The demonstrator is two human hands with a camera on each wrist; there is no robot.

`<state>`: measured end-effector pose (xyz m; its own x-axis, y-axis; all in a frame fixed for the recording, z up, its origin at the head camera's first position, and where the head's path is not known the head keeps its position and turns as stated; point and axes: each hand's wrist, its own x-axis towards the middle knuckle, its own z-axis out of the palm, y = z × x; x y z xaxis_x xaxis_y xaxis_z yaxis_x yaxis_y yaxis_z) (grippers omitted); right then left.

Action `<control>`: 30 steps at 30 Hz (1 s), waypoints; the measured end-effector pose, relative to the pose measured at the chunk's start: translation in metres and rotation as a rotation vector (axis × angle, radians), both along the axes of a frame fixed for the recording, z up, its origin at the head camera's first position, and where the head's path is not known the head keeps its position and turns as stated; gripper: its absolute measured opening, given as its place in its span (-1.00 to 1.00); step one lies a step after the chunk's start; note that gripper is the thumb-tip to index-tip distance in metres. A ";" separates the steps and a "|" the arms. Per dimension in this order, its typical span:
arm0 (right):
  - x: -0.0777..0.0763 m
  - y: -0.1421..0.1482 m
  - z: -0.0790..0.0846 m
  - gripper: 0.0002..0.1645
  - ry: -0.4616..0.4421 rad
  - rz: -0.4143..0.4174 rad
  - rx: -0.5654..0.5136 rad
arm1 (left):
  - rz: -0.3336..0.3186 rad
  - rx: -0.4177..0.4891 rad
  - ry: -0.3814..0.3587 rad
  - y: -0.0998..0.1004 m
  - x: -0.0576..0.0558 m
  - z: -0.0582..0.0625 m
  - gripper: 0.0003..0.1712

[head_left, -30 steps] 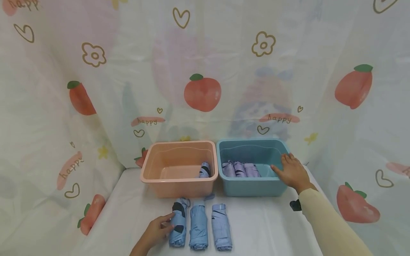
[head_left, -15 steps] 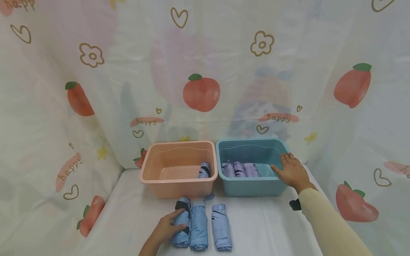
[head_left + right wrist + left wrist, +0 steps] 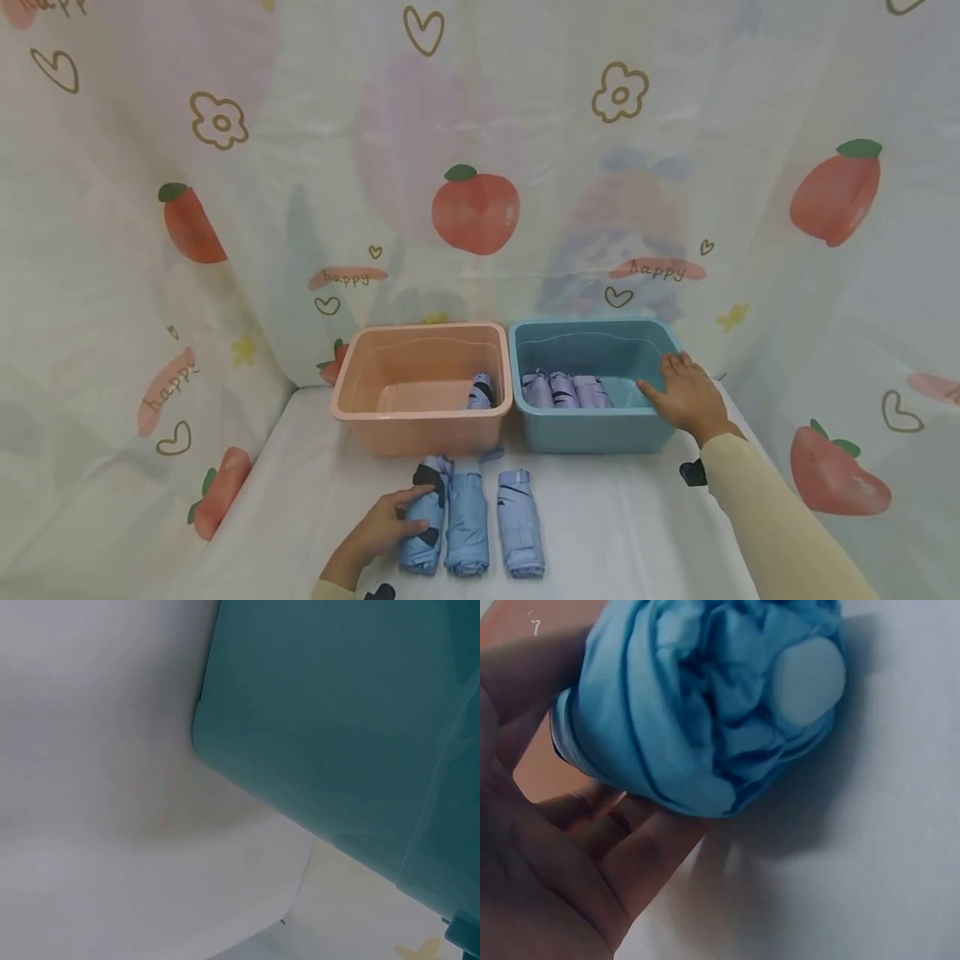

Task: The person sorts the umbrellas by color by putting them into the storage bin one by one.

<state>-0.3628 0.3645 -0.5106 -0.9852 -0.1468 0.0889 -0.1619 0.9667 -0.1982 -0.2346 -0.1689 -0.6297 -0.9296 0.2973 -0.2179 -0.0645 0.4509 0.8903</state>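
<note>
While the left hand (image 3: pixel 375 529) curls its fingers and thumb round a dark-patched umbrella (image 3: pixel 430 507), the right hand (image 3: pixel 690 400) rests on the right rim of a teal tub (image 3: pixel 596 432). The left fingers are clamped on the umbrella from its left side — the left wrist view shows its crumpled blue end, with a pale round cap (image 3: pixel 808 681), between the thumb and the other fingers. Whether it lies flat on the bench (image 3: pixel 622 517) or is slightly raised, I cannot tell. The right fingers lie fairly straight and close together, with the thumb held apart over the tub's inside; the right wrist view shows mainly the tub's outer wall.

The dark-patched umbrella is the leftmost of three in a row, in front of a peach tub (image 3: pixel 427 435). Just beside it lies a plain blue umbrella (image 3: pixel 467 525), and a little apart on the right a pale blue umbrella (image 3: pixel 521 525) with thin dark marks. The two tubs stand side by side at the back of the bench. One small umbrella (image 3: pixel 481 392) sits at the right end of the peach tub — three lilac umbrellas (image 3: pixel 564 390) lie together in the left part of the teal one. A fruit-patterned curtain (image 3: pixel 480 92) hangs behind.
</note>
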 end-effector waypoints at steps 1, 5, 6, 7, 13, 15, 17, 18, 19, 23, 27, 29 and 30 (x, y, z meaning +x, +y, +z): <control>0.000 0.001 0.000 0.12 0.004 0.002 0.001 | -0.002 0.007 0.000 -0.002 0.000 0.001 -0.32; -0.001 0.004 0.003 0.12 0.022 0.009 0.006 | -0.011 -0.007 0.012 -0.008 0.002 0.015 -0.33; -0.001 0.005 0.003 0.12 0.023 0.008 0.005 | -0.013 -0.018 0.014 -0.009 0.002 0.020 -0.33; -0.001 0.006 0.004 0.12 0.024 0.006 0.004 | -0.018 -0.028 0.016 -0.011 0.003 0.026 -0.33; -0.002 0.009 0.005 0.11 0.028 -0.005 -0.001 | -0.065 -0.024 0.106 -0.029 0.007 0.066 -0.35; -0.002 0.010 0.004 0.11 0.032 -0.006 -0.005 | -0.066 -0.005 0.154 -0.035 0.008 0.080 -0.34; -0.003 0.011 0.003 0.12 0.030 -0.004 -0.012 | -0.055 0.013 0.197 -0.040 0.009 0.093 -0.34; -0.003 0.011 0.003 0.13 0.026 -0.002 -0.017 | -0.050 0.023 0.213 -0.043 0.010 0.099 -0.34; -0.003 0.011 0.002 0.13 0.022 0.001 -0.020 | -0.043 0.035 0.223 -0.045 0.009 0.105 -0.34; -0.004 0.009 -0.001 0.18 0.003 0.000 -0.029 | -0.037 0.014 0.254 -0.049 0.000 0.130 -0.36; -0.001 0.006 -0.003 0.24 0.002 -0.014 -0.046 | -0.081 -0.032 0.309 -0.052 -0.022 0.150 -0.36; 0.000 0.003 -0.004 0.26 0.000 -0.019 -0.057 | -0.099 -0.042 0.321 -0.053 -0.036 0.157 -0.35; 0.001 0.002 -0.004 0.26 -0.004 -0.022 -0.061 | -0.103 -0.053 0.325 -0.054 -0.044 0.160 -0.34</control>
